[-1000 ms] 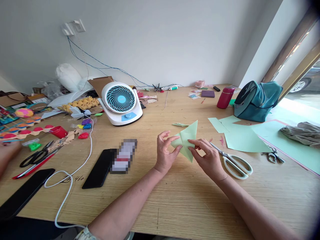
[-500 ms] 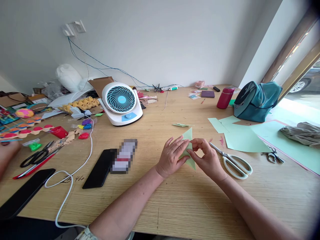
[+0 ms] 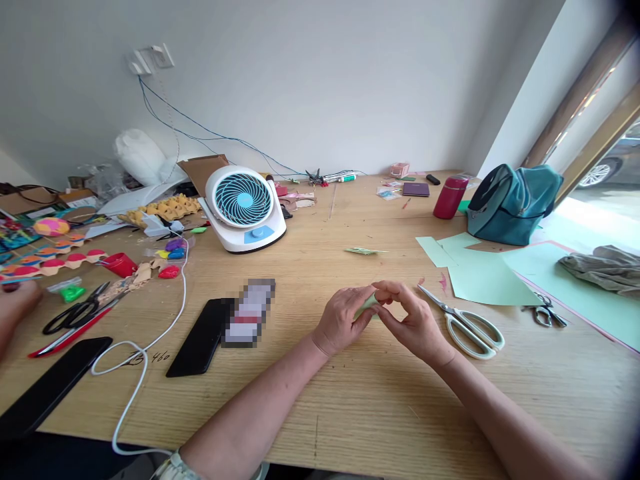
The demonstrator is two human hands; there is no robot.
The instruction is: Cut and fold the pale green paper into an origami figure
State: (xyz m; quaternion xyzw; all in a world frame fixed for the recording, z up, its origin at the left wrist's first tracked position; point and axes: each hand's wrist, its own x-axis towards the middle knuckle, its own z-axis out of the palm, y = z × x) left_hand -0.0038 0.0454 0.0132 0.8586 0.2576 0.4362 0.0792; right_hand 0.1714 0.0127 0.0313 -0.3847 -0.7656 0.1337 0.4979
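A small piece of folded light-green paper [image 3: 367,305] is held between both hands above the table, mostly covered by fingers. My left hand [image 3: 345,312] wraps round it from the left, thumb below and fingers above. From the right, my right hand [image 3: 407,313] pinches its edge between thumb and fingers. White-handled scissors [image 3: 470,327] lie just right of my right hand. Beyond the hands lies another thin folded green paper piece [image 3: 363,251].
Green paper sheets [image 3: 490,277], small scissors [image 3: 545,313], a red bottle [image 3: 451,198] and a teal bag [image 3: 515,203] are on the right. A fan [image 3: 244,207], a phone [image 3: 200,337] and a white cable [image 3: 145,373] stand left. Another person's hand [image 3: 19,300] rests far left.
The green paper's pointed ends, which stuck out above and below my left hand, are now folded or turned out of sight. My left fingers have curled in around it.
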